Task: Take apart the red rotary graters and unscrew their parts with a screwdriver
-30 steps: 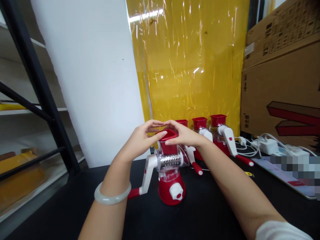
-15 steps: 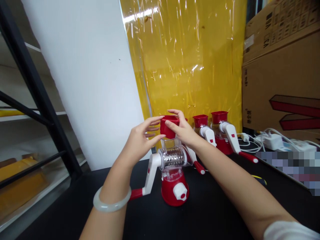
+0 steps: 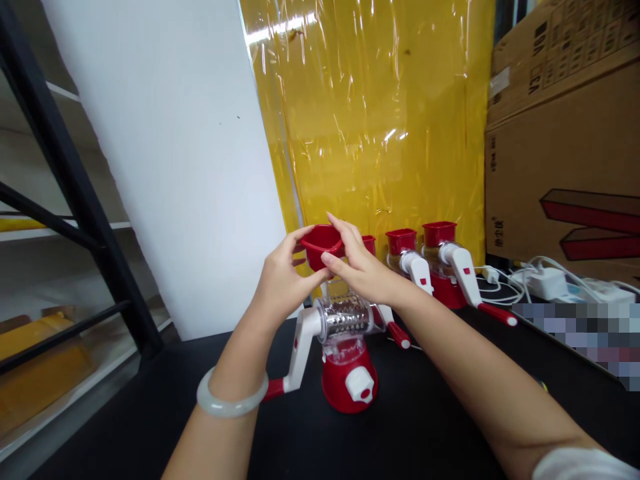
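My left hand (image 3: 283, 283) and my right hand (image 3: 365, 270) both grip a red square hopper (image 3: 314, 259), one from each side. Tilted, it shows me its open top. Just beneath is the clear chute of a rotary drum grater (image 3: 350, 380); fingers hide whether the two touch. This grater stands upright on a red base with a white knob in front. Its perforated metal drum (image 3: 347, 319) lies sideways in the clear housing. On the left side hangs a white crank arm (image 3: 303, 347) with a red handle, partly behind my left wrist.
Several similar graters stand behind to the right, including one with a white crank (image 3: 463, 273). White cables and adapters (image 3: 547, 283) lie on the black table (image 3: 410, 433). A large cardboard box (image 3: 560, 153) rises at right, black-framed shelving (image 3: 75, 153) at left. Yellow plastic sheeting (image 3: 380, 113) hangs behind.
The hopper has shifted left and tipped, so more of its inside shows. My left hand has closed in against it, and my right hand has moved left with it.
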The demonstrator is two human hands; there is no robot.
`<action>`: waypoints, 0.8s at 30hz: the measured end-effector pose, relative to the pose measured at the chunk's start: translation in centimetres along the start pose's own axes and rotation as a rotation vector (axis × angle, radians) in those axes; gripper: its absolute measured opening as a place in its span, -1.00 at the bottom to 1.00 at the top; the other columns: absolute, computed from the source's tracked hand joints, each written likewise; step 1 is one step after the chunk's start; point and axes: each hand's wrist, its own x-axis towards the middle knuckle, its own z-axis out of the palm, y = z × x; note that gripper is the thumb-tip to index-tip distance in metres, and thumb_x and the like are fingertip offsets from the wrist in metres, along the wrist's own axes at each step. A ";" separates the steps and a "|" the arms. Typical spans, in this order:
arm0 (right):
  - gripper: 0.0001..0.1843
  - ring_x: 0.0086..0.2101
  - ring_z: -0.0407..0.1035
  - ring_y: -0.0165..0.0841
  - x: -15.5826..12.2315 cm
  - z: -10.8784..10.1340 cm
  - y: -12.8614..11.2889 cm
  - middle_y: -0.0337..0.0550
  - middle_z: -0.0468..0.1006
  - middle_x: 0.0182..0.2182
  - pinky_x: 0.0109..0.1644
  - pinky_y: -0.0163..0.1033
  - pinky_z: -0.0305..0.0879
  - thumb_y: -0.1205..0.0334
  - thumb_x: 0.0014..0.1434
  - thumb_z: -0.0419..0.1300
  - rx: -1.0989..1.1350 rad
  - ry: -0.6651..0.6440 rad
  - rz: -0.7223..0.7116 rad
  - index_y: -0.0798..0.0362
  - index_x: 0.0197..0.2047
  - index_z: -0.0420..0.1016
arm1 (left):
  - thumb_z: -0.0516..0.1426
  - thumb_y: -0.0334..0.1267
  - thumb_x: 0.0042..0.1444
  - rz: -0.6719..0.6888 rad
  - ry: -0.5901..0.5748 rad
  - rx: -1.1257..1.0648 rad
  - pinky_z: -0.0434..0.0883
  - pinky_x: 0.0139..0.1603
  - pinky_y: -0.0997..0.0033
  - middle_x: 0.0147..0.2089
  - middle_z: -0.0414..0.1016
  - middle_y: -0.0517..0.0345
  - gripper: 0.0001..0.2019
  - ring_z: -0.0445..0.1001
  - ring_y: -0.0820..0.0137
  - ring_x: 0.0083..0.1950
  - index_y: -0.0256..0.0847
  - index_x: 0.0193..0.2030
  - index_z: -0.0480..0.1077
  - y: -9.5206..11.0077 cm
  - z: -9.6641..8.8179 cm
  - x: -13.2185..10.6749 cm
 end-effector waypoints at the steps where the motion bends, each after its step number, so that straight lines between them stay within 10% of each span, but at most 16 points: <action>1: -0.14 0.36 -0.21 -0.10 0.0 -0.1 0.0 0.05 -0.15 0.36 0.38 0.18 -0.16 -0.24 0.24 -0.02 -0.003 -0.013 -0.002 -0.12 0.45 -0.29 | 0.33 -0.23 -0.06 -0.005 0.005 0.007 0.53 0.01 0.15 0.15 0.43 -0.11 -0.38 0.47 0.21 0.08 -0.20 0.17 0.30 -0.2 0.1 0.0; 9: -0.09 0.39 -0.48 -0.13 0.1 -0.6 -0.2 -0.16 -0.39 0.44 0.39 0.20 -0.26 -0.20 0.23 0.03 0.002 -0.117 -0.077 -0.21 0.45 -0.41 | 0.34 -0.22 -0.10 -0.115 0.089 -0.094 0.51 -0.04 0.20 0.11 0.45 -0.09 -0.43 0.49 0.23 0.03 -0.17 0.09 0.32 -0.8 0.4 0.3; 15: 0.00 0.37 -0.23 -0.10 -0.3 -0.8 -0.1 -0.15 -0.23 0.43 0.37 0.19 -0.13 -0.16 0.17 0.16 0.105 -0.134 -0.004 -0.24 0.45 -0.42 | 0.33 -0.18 -0.07 -0.282 0.111 -0.308 0.49 0.03 0.23 0.12 0.44 -0.11 -0.35 0.48 0.24 0.08 -0.16 0.15 0.20 -2.7 -1.8 0.7; 24: -0.25 -0.06 0.41 -0.14 0.0 -2.8 0.9 0.03 0.50 -0.01 0.00 -0.02 0.38 -0.18 -0.09 0.36 -0.155 -0.419 0.049 0.03 0.12 0.44 | 0.39 -0.37 -0.19 -0.741 -0.174 -0.339 0.46 0.04 0.07 0.12 0.42 -0.27 -0.36 0.51 0.19 0.01 -0.33 0.05 0.24 -13.2 -0.9 -3.1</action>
